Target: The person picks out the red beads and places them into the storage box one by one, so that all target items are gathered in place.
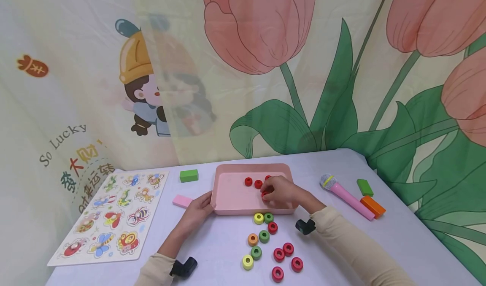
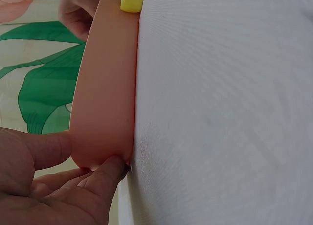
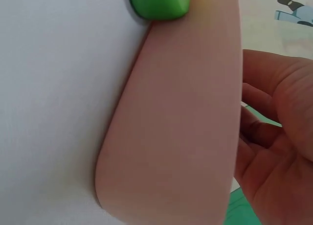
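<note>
A shallow pink tray (image 1: 231, 193) lies on the white-covered table. At its near left corner, my left hand (image 1: 197, 214) grips it; in the left wrist view the thumb (image 2: 51, 149) is at the rim and the fingers (image 2: 105, 178) press the outer wall. My right hand (image 1: 282, 191) reaches over the tray and pinches a red bead (image 1: 264, 196) low inside it, partly hidden by the fingers. Farther back in the tray sit red beads (image 1: 248, 181), one partly covered by that hand. The tray wall hides the right fingertips in the right wrist view.
Before the tray lie several ring-shaped beads: yellow (image 1: 248, 262), green (image 1: 263, 236), orange (image 1: 252, 239) and red (image 1: 279, 254). An insect picture board (image 1: 125, 218), pink block (image 1: 182, 201) and green block (image 1: 189, 176) are left. A toy microphone (image 1: 349, 198) and orange block (image 1: 373, 206) lie right.
</note>
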`<action>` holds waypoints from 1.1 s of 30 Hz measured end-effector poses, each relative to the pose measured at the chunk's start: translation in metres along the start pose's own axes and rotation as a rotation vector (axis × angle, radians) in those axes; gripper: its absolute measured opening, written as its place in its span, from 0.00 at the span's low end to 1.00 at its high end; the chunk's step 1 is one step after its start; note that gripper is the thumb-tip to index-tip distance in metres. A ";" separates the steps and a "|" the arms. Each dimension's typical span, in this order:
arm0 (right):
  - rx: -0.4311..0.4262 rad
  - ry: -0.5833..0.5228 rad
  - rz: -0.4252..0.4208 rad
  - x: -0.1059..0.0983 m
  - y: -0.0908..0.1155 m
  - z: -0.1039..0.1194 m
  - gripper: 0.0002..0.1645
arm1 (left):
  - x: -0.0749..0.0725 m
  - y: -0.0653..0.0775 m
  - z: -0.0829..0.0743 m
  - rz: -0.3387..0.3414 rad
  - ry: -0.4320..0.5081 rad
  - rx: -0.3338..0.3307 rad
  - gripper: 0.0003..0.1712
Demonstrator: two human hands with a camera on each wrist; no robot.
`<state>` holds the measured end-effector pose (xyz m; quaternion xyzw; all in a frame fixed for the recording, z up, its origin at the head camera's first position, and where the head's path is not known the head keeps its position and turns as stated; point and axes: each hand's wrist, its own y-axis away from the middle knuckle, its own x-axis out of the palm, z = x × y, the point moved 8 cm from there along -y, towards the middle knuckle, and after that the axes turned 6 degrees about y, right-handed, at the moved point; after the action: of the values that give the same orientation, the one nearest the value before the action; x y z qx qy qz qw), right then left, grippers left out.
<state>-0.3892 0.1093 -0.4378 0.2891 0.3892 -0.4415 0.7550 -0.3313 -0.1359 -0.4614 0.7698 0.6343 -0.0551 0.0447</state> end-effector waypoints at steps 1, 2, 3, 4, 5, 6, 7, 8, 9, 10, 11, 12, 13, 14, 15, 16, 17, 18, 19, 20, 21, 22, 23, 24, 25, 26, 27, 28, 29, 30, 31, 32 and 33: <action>-0.001 0.003 0.000 0.000 0.000 0.000 0.12 | 0.000 0.000 0.000 -0.001 -0.001 0.001 0.30; -0.004 0.008 0.001 0.001 0.000 0.001 0.12 | 0.000 0.000 0.000 -0.003 -0.002 -0.001 0.30; -0.008 0.015 0.002 0.001 0.000 0.001 0.12 | -0.001 0.000 0.000 -0.005 -0.001 -0.003 0.30; -0.014 0.026 0.002 0.001 0.000 0.001 0.12 | -0.001 0.000 0.000 -0.006 -0.001 -0.005 0.30; -0.021 0.037 0.003 0.002 0.000 0.002 0.12 | -0.001 0.001 0.000 -0.005 -0.001 -0.004 0.30; -0.027 0.047 0.004 0.002 0.001 0.002 0.13 | -0.001 0.001 0.000 -0.007 -0.002 -0.004 0.30; -0.032 0.054 0.005 0.002 0.001 0.003 0.13 | -0.001 0.001 0.000 -0.005 -0.004 -0.001 0.30; -0.038 0.062 0.005 0.002 0.001 0.003 0.13 | -0.001 0.001 -0.001 -0.003 -0.005 0.001 0.30; -0.042 0.070 0.006 0.002 0.001 0.003 0.13 | -0.001 0.002 -0.002 0.000 -0.005 0.004 0.30; -0.046 0.077 0.007 0.002 0.001 0.004 0.13 | 0.000 0.002 -0.002 0.003 -0.006 0.007 0.30; -0.047 0.080 0.007 0.002 0.001 0.004 0.13 | 0.000 0.002 -0.003 0.005 -0.004 0.011 0.30; -0.048 0.084 0.007 0.002 0.001 0.004 0.13 | 0.000 0.002 -0.004 0.007 -0.003 0.013 0.30; -0.050 0.089 0.007 0.002 0.001 0.004 0.13 | 0.000 0.002 -0.004 0.009 0.000 0.014 0.30; -0.052 0.095 0.006 0.003 0.001 0.004 0.13 | 0.000 0.003 -0.005 0.008 0.004 0.013 0.30; -0.053 0.100 0.005 0.002 0.001 0.004 0.13 | 0.001 0.003 -0.005 0.008 0.004 0.012 0.30; -0.056 0.103 0.004 0.003 0.002 0.004 0.13 | 0.001 0.003 -0.005 0.009 0.004 0.013 0.30; -0.056 0.105 0.004 0.002 0.002 0.003 0.13 | 0.001 0.003 -0.006 0.007 0.006 0.011 0.30; -0.056 0.108 0.005 0.002 0.002 0.003 0.13 | 0.001 0.003 -0.005 0.008 0.001 0.013 0.30; -0.055 0.108 0.007 0.002 0.002 0.003 0.14 | 0.001 0.003 -0.005 0.006 0.003 0.011 0.30; -0.058 0.103 0.006 0.001 0.003 0.004 0.14 | 0.001 0.003 -0.005 0.004 0.004 0.010 0.30; -0.060 0.098 0.006 0.001 0.003 0.004 0.14 | 0.000 0.003 -0.005 0.001 0.001 0.008 0.30; -0.057 0.092 0.006 0.000 0.004 0.004 0.14 | 0.000 0.003 -0.005 0.000 -0.001 0.011 0.30; -0.055 0.084 0.003 -0.001 0.005 0.005 0.14 | 0.000 0.002 -0.004 0.000 0.000 0.010 0.30; -0.058 0.078 -0.003 -0.003 0.006 0.006 0.15 | 0.000 0.002 -0.004 0.000 -0.002 0.012 0.30; -0.063 0.071 -0.011 -0.004 0.007 0.007 0.15 | 0.000 0.002 -0.004 -0.002 -0.002 0.010 0.30; -0.070 0.069 -0.020 -0.006 0.009 0.008 0.15 | 0.000 0.002 -0.004 -0.003 -0.005 0.008 0.30; -0.080 0.070 -0.027 -0.007 0.011 0.010 0.14 | 0.000 0.002 -0.003 -0.004 -0.009 0.007 0.30; -0.090 0.072 -0.033 -0.008 0.014 0.011 0.14 | 0.000 0.002 -0.003 -0.004 -0.009 0.004 0.30; -0.110 0.069 -0.040 -0.009 0.018 0.013 0.14 | 0.000 0.002 -0.004 -0.005 -0.010 -0.001 0.30; -0.129 0.068 -0.042 -0.010 0.022 0.015 0.13 | 0.000 0.002 -0.004 -0.007 -0.012 -0.004 0.29; -0.147 0.059 -0.042 -0.010 0.026 0.016 0.13 | 0.000 0.002 -0.004 -0.007 -0.016 -0.005 0.29; -0.158 0.043 -0.038 -0.010 0.031 0.017 0.13 | -0.001 0.002 -0.004 -0.008 -0.016 -0.008 0.29; -0.167 0.019 -0.033 -0.010 0.036 0.017 0.14 | -0.001 0.002 -0.004 -0.009 -0.021 -0.008 0.30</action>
<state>-0.3547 0.1160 -0.4166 0.2228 0.4363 -0.4170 0.7656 -0.3296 -0.1366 -0.4571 0.7663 0.6373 -0.0607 0.0542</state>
